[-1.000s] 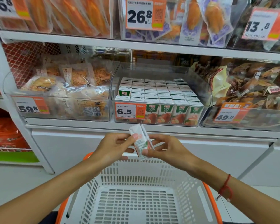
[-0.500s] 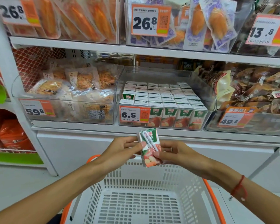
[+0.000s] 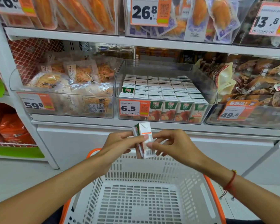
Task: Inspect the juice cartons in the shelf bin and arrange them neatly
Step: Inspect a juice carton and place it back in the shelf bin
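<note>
A small juice carton [image 3: 145, 129] stands between my hands, above the basket and below the shelf, with its white barcode side facing me. My left hand [image 3: 120, 141] pinches its left edge with thumb and fingertips. From the right, the fingertips of my right hand [image 3: 171, 143] hold it. Behind, on the middle shelf, the clear shelf bin [image 3: 205, 88] holds several rows of the same green-and-white cartons [image 3: 165, 89], packed upright. One spot in the left column near the front sits lower than its neighbours.
A white shopping basket [image 3: 136, 172] with orange handles sits right under my hands. A clear bin of bagged snacks [image 3: 63, 84] stands left of the juice bin, and a bin of brown packets [image 3: 257, 88] right of it. An orange 6.5 price tag [image 3: 133, 107] covers the juice bin's front left.
The carton has been turned in my hands: first its narrow side with the straw, then the fruit-printed face, now the barcode side. The view has moved closer to the shelf.
</note>
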`<state>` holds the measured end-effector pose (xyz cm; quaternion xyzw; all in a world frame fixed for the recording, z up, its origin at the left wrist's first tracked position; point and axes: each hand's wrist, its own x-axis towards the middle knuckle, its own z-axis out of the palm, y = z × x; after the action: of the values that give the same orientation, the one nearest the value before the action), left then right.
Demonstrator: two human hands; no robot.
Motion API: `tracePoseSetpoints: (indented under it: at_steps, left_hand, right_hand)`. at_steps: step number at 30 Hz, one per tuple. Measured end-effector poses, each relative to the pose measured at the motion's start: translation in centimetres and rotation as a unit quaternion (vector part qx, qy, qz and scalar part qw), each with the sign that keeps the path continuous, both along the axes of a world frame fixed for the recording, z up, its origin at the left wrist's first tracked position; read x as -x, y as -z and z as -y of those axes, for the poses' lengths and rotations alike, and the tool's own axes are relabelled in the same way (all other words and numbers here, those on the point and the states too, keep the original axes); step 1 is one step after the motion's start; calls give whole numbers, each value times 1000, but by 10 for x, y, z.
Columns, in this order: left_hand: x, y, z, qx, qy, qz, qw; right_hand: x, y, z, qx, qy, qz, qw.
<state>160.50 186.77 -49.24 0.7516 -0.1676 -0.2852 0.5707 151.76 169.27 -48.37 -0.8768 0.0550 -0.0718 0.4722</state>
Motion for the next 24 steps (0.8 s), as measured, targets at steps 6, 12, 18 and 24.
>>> tracePoseSetpoints:
  at_steps: [6,12,18,24]
  left_hand:
    - [-7,-13,-6,-47,138,-17,989]
    - [-5,-13,-3,-20,111,-25,993]
    - [-8,-13,-5,14,58,3,998]
    - [-7,-11,-7,79,45,68,994]
  right_hand:
    - [-1,-6,12,-175,13,-21,984]
    - [1,-7,13,-179,-17,-19,983]
    - [6,-4,13,-151,-53,-16,987]
    - [5,-7,12,-195,-66,-11,979]
